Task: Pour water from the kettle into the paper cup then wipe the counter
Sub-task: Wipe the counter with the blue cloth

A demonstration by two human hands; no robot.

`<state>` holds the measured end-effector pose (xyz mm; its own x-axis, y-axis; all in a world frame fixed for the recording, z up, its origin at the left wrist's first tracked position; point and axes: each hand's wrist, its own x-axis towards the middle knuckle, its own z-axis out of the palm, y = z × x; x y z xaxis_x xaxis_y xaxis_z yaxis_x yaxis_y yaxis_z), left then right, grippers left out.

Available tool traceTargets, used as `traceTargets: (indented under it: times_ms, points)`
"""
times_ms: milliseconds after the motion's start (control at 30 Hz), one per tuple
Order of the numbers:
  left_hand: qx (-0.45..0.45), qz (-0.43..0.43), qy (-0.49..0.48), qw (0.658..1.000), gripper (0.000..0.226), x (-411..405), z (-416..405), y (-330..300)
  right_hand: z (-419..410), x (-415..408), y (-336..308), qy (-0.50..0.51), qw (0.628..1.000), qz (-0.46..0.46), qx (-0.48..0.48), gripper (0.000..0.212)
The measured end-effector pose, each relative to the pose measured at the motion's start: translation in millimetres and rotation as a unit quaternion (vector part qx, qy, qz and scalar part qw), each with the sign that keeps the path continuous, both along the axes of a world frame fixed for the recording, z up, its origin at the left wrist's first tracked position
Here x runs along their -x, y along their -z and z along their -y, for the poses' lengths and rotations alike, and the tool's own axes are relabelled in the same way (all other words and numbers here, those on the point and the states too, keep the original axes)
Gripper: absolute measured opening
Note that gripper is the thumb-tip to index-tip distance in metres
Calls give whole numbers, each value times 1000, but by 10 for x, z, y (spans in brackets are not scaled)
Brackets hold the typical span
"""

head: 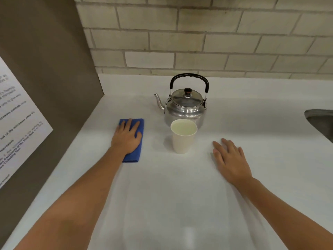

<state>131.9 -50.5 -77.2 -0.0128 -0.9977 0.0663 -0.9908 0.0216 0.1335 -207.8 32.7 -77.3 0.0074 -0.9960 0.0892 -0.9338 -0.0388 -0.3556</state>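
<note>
A silver kettle [185, 107] with a black handle stands upright on the white counter [171, 186], its spout pointing left. Just in front of it stands a white paper cup [183, 137], upright, with liquid near its rim. To the left lies a folded blue cloth [139, 152]. My left hand [127, 137] lies flat on top of the cloth, fingers spread and pressing it down. My right hand [229, 159] rests palm down on the bare counter to the right of the cup, holding nothing.
A brown side panel [54, 78] with a printed paper notice [16, 120] walls off the left. A tiled wall [198, 37] runs along the back. The edge of a metal sink [320, 121] shows at the far right.
</note>
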Motion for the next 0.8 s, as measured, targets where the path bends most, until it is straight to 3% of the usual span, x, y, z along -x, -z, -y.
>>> traceTargets:
  times_ms: [133, 300, 400, 500, 800]
  points:
    - [-23, -12, -34, 999, 54, 230, 57, -9, 7, -7, -1, 4, 1000, -9, 5, 42]
    - [21, -44, 16, 999, 54, 514, -417, 57, -8, -3, -8, 4, 1000, -5, -7, 43]
    - [20, -65, 15, 998, 54, 314, -830, 143, -20, -2, -29, 0, 1000, 0, -4, 42]
    - [23, -74, -50, 996, 55, 6, -1043, 137, -37, -4, -41, -5, 1000, -5, -5, 43]
    - [5, -32, -114, 993, 54, 293, -485, 43, 5, -1, 16, -14, 998, -68, 1, 44]
